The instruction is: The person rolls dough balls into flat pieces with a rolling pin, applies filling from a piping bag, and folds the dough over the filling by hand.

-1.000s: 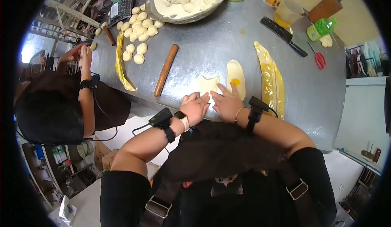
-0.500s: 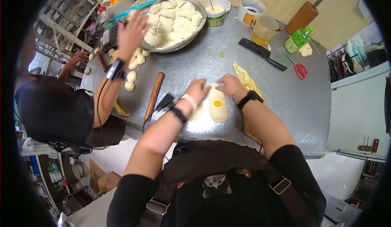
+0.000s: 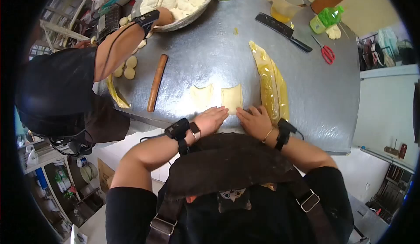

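A folded, pale rectangle of dough (image 3: 232, 98) lies on the steel table in front of me. The fingertips of my left hand (image 3: 211, 120) rest at its near left corner, fingers stretched out and close together. At the near right corner is my right hand (image 3: 256, 121), its fingers extended and slightly apart. My thumbs are mostly hidden. A second flat piece of dough (image 3: 201, 97) lies just left, partly behind my left hand. To the right is a long form wrapped in yellowish plastic film (image 3: 269, 84).
A wooden rolling pin (image 3: 157, 83) and dough balls (image 3: 130, 67) lie left. A co-worker's hand (image 3: 164, 16) reaches to a large bowl (image 3: 192, 21) of dough. Farther right are a cleaver (image 3: 282, 30), red scissors (image 3: 327, 54), an oil jug (image 3: 284, 5) and a green bottle (image 3: 326, 20).
The long strip with a yellow spot is now a shorter folded piece, the spot out of sight. My hands moved from its far end to its near edge. The co-worker's hand reached the bowl.
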The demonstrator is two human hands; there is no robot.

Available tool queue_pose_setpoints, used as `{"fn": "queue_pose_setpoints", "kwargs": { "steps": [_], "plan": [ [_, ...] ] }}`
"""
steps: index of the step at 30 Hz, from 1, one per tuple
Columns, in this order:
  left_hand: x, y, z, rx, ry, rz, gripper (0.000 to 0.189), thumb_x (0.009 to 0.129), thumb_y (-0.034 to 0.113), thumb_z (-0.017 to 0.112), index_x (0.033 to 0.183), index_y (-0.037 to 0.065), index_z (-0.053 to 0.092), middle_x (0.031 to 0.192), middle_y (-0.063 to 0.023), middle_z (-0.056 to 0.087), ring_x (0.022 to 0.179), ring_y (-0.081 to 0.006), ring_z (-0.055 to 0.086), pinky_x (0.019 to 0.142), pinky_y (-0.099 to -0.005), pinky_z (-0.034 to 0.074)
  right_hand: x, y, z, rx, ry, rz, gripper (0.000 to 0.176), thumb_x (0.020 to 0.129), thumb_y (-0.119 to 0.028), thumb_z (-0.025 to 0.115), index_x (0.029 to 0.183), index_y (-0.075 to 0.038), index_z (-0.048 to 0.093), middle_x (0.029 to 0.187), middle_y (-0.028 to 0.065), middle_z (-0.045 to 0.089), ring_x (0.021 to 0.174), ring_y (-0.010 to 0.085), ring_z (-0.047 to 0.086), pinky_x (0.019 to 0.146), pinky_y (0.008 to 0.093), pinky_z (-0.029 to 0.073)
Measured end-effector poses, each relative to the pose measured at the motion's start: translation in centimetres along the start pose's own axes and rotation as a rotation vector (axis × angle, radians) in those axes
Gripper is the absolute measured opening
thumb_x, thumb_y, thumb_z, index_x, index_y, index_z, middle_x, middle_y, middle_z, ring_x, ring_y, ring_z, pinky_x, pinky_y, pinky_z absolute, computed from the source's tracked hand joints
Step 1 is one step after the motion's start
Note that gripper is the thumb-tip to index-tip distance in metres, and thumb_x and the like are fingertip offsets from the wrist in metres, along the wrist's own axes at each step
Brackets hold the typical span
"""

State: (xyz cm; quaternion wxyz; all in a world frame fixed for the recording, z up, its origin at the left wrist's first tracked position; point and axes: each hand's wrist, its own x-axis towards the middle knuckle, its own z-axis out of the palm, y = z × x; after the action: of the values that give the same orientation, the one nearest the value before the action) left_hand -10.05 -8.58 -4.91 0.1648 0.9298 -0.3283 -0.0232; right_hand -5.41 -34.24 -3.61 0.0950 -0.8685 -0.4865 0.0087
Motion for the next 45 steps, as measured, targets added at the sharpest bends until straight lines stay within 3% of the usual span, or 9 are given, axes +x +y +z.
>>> {"fn": "queue_pose_setpoints", "kwargs": {
  "steps": [8,11,23,25,31,35,37,41,45],
  "plan": [
    [3.0,0.5,-6.6,0.126,-0.014,-0.16,0.041,0.086,0.024,0.062,0.125,0.009,0.061,0.131,-0.0014,0.06,0.1,-0.0204,0.055,0.084,-0.0357,0.043,4.8,1.0,-6.5,0.034,-0.311,0.232,0.043,0.092,-0.036,0.055,0.125,-0.009,0.061,0.137,-0.0006,0.053,0.135,0.0283,0.036,0.109,0.0609,0.022],
    [2.4,-0.8,-4.0,0.185,0.037,-0.16,0.04,0.088,0.026,0.06,0.125,0.01,0.061,0.133,-0.0005,0.059,0.099,-0.0203,0.055,0.085,-0.0362,0.041,3.6,2.7,-1.1,-0.069,0.016,0.123,0.04,0.093,-0.034,0.052,0.124,-0.009,0.062,0.137,0.0003,0.052,0.136,0.0289,0.036,0.11,0.0608,0.021],
    [4.4,-4.5,-3.7,0.181,0.11,-0.165,0.026,0.092,0.028,0.055,0.105,0.012,0.07,0.117,-0.0022,0.067,0.094,-0.0228,0.058,0.078,-0.0378,0.038,5.9,5.5,-2.1,-0.041,-0.098,0.044,0.04,0.092,-0.022,0.054,0.126,-0.002,0.058,0.142,0.0064,0.048,0.135,0.0305,0.037,0.112,0.0542,0.027],
    [9.5,-5.2,-8.9,-0.014,-0.362,-0.514,0.032,0.094,0.033,0.049,0.091,0.012,0.073,0.109,-0.005,0.068,0.091,-0.0266,0.059,0.08,-0.0409,0.039,7.0,7.8,-2.0,0.31,-0.16,0.069,0.043,0.092,-0.019,0.054,0.13,0.001,0.053,0.144,0.0123,0.044,0.134,0.0321,0.038,0.113,0.0483,0.029],
    [11.2,-1.4,-3.4,0.168,-0.028,-0.45,0.047,0.082,0.053,0.064,0.091,0.007,0.071,0.115,-0.0132,0.061,0.108,-0.0254,0.055,0.095,-0.0448,0.036,5.4,10.8,-2.4,0.297,-0.032,0.281,0.049,0.09,-0.016,0.057,0.133,0.005,0.044,0.142,0.0247,0.04,0.133,0.0369,0.038,0.113,0.0402,0.032],
    [12.2,-1.1,-3.6,-0.027,-0.459,-0.362,0.039,0.084,0.04,0.067,0.098,0.004,0.066,0.1,-0.0135,0.065,0.101,-0.0255,0.06,0.104,-0.0491,0.032,3.8,13.1,-1.3,0.176,0.082,0.561,0.046,0.087,-0.014,0.061,0.127,0.005,0.049,0.139,0.0256,0.043,0.131,0.0424,0.038,0.111,0.0451,0.033],
    [11.4,-2.1,-3.5,-0.298,-0.35,-0.366,0.029,0.081,0.031,0.071,0.093,0.005,0.065,0.094,-0.0138,0.066,0.097,-0.0271,0.063,0.106,-0.0552,0.028,4.8,13.3,-0.9,0.231,0.166,0.57,0.048,0.085,-0.014,0.062,0.128,0.002,0.05,0.137,0.0242,0.045,0.13,0.0426,0.039,0.111,0.0449,0.033],
    [11.5,-1.8,-5.0,-0.491,-0.463,-0.704,0.027,0.076,0.026,0.073,0.091,0.005,0.065,0.09,-0.0133,0.068,0.088,-0.0309,0.065,0.084,-0.0421,0.049,8.3,12.2,-0.4,0.083,0.197,0.658,0.049,0.085,-0.018,0.061,0.131,-0.006,0.05,0.142,0.0163,0.043,0.136,0.0366,0.035,0.11,0.0536,0.028],
    [12.1,-3.5,-6.7,-0.664,-0.685,-0.481,0.031,0.076,0.029,0.073,0.089,0.002,0.067,0.082,-0.0131,0.068,0.077,-0.0265,0.064,0.068,-0.0364,0.05,9.2,12.0,0.5,0.024,0.243,0.736,0.049,0.086,-0.022,0.06,0.133,-0.01,0.05,0.144,0.0137,0.041,0.138,0.0326,0.033,0.112,0.0557,0.024]
  ]
}}
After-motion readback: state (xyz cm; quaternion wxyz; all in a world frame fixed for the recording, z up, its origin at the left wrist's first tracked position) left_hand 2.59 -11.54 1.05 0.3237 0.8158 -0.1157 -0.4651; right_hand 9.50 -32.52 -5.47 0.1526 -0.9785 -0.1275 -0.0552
